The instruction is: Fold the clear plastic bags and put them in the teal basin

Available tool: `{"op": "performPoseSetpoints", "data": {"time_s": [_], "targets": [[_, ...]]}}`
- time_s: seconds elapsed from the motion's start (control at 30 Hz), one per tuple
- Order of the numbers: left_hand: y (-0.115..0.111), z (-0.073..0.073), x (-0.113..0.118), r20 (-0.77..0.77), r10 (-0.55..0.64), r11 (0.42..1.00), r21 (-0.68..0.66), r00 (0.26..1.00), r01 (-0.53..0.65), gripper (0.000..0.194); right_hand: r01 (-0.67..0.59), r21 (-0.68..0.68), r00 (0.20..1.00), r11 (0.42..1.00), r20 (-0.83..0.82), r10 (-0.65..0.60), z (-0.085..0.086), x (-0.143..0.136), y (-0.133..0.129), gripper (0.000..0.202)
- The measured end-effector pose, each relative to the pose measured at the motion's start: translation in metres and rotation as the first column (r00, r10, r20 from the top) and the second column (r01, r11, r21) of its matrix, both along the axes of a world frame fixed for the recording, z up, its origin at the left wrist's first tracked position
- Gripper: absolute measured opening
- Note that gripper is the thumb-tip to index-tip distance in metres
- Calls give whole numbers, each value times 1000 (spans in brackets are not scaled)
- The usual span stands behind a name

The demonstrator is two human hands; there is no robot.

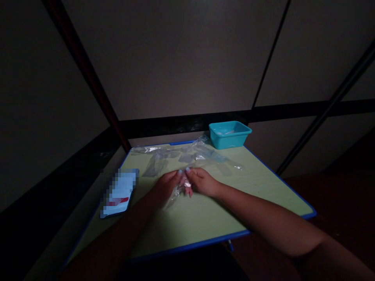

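Observation:
Over the middle of the table, my left hand point(168, 185) and my right hand point(202, 180) meet, thumbs almost touching. Both are closed on a clear plastic bag point(175, 196), which hangs crumpled below the fingers. A small pink item point(188, 190) shows between the hands, in or against the plastic; its kind I cannot make out. Just beyond my hands lie more clear plastic bags point(158, 162), flat and wrinkled across the far part of the table.
The pale green table point(258, 195) has a blue rim. A turquoise plastic basket point(230, 139) stands at its far right corner, with something pale inside. A phone point(120, 193) with a lit screen lies at the left edge. Dark panels point(184, 58) rise behind the table.

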State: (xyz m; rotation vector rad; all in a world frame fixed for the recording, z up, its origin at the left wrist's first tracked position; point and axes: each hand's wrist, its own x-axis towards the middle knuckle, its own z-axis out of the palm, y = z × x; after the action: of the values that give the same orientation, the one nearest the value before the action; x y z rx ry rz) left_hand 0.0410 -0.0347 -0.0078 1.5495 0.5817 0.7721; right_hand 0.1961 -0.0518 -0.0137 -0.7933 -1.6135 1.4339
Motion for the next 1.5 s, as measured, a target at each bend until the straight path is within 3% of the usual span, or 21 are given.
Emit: {"op": "performPoseSetpoints", "data": {"time_s": [0.1, 0.17, 0.23, 0.37, 0.53, 0.6, 0.7, 0.73, 0.77, 0.83, 0.9, 0.93, 1.0, 1.17, 1.23, 1.33, 1.4, 1.5], "targets": [[7, 5, -4, 29, 301, 952, -72, 953, -298, 43, 121, 9, 992, 993, -19, -121, 0, 3, 5, 58], [13, 7, -8, 74, 503, 859, -147, 861, -490, 43, 194, 18, 980, 981, -38, -194, 2, 7, 10, 54], [20, 8, -11, 129, 616, 779, -243, 777, -577, 42, 273, 32, 961, 961, -61, -271, 5, 13, 15, 51], [28, 8, -16, 180, 658, 740, -331, 731, -585, 34, 454, 54, 890, 889, -84, -449, 11, 24, 23, 46], [29, 1, -16, 208, 584, 804, -281, 785, -524, 32, 568, 103, 823, 817, -50, -566, 7, 34, 33, 41], [29, 0, -15, 174, 580, 805, -274, 796, -526, 31, 673, 187, 736, 716, -76, -672, 5, 36, 36, 35], [27, 2, -16, 123, 627, 772, -233, 769, -592, 29, 797, 352, 561, 490, -134, -817, 7, 37, 35, 29], [26, 3, -16, 125, 646, 759, -218, 753, -614, 29, 791, 393, 551, 470, -120, -826, 9, 36, 33, 28], [25, 5, -16, 134, 662, 747, -209, 738, -632, 28, 760, 414, 578, 501, -78, -812, 11, 35, 30, 27], [24, 7, -16, 171, 668, 742, -217, 724, -634, 27, 630, 358, 715, 689, 78, -695, 14, 29, 23, 36], [21, 8, -14, 197, 626, 776, -256, 755, -576, 27, 433, 162, 857, 887, 230, -461, 13, 21, 16, 46], [20, 7, -12, 199, 589, 801, -274, 783, -533, 28, 348, 60, 899, 935, 260, -352, 11, 17, 13, 46], [17, 6, -10, 179, 509, 844, -293, 842, -448, 30, 270, -20, 937, 963, 235, -258, 5, 11, 10, 42], [16, 3, -9, 171, 427, 883, -290, 888, -369, 25, 386, 74, 921, 920, 26, -389, -6, 13, 18, 38], [19, 5, -11, 170, 486, 844, -347, 857, -409, 22, 385, 70, 923, 920, -5, -386, -7, 16, 21, 38], [25, 8, -12, 58, 610, 702, -504, 790, -504, 16, 261, 6, 965, 965, -11, -261, -5, 15, 19, 40], [26, 10, -12, -6, 630, 633, -574, 776, -519, 19, 202, -24, 979, 979, -8, -202, -5, 13, 17, 42], [22, 15, -9, -23, 562, 640, -621, 827, -453, 44, 269, 21, 963, 963, 11, -269, -6, 11, 15, 44]]}}
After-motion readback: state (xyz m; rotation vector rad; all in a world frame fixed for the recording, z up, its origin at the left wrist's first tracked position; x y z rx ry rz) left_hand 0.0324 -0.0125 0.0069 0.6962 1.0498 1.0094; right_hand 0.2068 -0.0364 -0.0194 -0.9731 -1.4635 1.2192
